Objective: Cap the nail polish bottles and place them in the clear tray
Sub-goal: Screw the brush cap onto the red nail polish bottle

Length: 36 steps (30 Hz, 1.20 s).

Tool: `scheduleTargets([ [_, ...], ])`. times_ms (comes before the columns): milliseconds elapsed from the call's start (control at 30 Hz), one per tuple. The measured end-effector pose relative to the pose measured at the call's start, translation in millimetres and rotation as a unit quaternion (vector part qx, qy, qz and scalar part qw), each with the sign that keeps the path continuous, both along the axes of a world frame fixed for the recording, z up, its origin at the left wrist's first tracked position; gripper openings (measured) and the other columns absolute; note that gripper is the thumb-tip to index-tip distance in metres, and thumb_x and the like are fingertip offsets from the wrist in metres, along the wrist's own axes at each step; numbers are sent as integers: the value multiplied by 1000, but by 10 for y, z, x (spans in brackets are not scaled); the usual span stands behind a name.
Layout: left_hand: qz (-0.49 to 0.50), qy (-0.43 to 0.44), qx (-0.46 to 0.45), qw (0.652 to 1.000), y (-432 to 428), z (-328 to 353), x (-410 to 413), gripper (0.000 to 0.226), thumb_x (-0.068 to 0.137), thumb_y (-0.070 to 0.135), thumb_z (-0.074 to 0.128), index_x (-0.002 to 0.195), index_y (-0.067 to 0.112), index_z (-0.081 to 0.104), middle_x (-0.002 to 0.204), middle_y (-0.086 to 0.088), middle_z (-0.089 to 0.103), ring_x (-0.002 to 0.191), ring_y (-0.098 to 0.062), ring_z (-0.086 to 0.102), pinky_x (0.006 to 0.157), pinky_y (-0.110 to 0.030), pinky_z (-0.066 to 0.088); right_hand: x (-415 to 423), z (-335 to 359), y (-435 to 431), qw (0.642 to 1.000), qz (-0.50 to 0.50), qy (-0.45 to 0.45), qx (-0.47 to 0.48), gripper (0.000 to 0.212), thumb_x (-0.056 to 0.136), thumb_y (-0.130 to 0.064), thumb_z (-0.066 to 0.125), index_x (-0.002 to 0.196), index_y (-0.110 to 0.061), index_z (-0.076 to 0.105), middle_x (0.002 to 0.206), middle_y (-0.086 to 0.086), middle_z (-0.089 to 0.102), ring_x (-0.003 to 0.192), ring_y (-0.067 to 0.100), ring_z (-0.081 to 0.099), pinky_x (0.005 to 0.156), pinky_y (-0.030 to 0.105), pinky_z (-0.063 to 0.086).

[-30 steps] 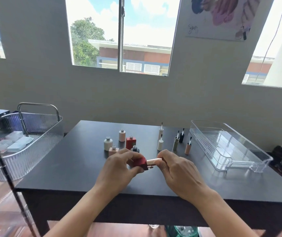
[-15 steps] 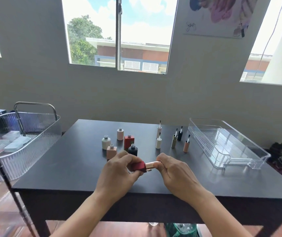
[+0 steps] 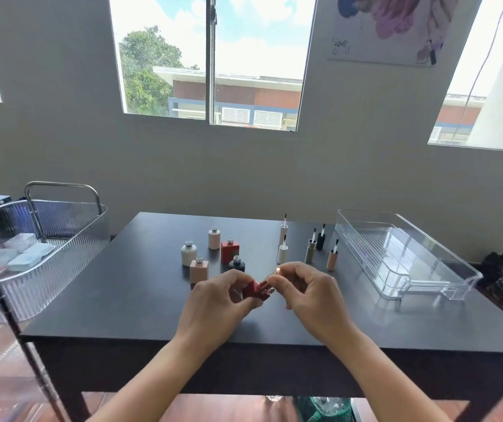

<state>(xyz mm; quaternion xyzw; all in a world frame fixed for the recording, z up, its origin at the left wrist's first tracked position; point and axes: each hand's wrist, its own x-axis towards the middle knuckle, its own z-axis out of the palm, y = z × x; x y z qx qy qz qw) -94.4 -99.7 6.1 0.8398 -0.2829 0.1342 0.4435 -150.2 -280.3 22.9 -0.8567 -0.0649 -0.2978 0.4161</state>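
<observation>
left hand (image 3: pixel 213 303): grips red bottle (image 3: pixel 255 290), centre of frame, above table (image 3: pixel 122 284) | right hand (image 3: pixel 314 296): pinches cap (image 3: pixel 272 274) at bottle's neck | clear tray (image 3: pixel 445 269): right of frame | open bottles (image 3: pixel 230 252), brush caps (image 3: pixel 283 252): standing just above hands

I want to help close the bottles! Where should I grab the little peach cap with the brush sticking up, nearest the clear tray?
Probably pinch the peach cylinder cap around its smooth round body, not the thin black-tipped brush on top. It stands upright on the black table, so come from the near side; the olive-gold cap stands apart on its left, leaving room.
</observation>
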Motion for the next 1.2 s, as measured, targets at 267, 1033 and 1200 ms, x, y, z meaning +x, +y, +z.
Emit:
scheduleTargets([
  [267, 49, 13, 29, 998, 25, 65, 212, 63, 66, 46, 84, 124, 29, 64, 111, 9, 66, 77, -4, 65, 80, -23, 52, 93, 125, -175, 996, -75, 43, -21, 16, 86, -43, 68, 81, -28, 70, 59, -15, 60, 54, 6, 57, 57, 24, 50],
  [1033, 127, 86, 68, 986, -188, -73, 503, 40, 76, 40, 74, 113, 30, 63, 105, 7, 71, 98, -16, 63, 83, -30, 51, 186, 87, -258, 988, -98, 92, -81, 27, 78, -51, 72, 83, -24, 72, 64, -14, 66, 63, -5, 58, 58, 12, 40],
  [1200, 100, 66, 38, 992, -141, -112, 438, 36, 76, 42, 73, 109, 32, 63, 100, 13, 69, 88, -14, 63, 76, -26, 45, 172, 89, -254, 988, -91, 96, -83, 32, 76, -57, 72, 86, -27, 69, 63, -13, 63, 62, -4, 57, 58, 11, 41],
])
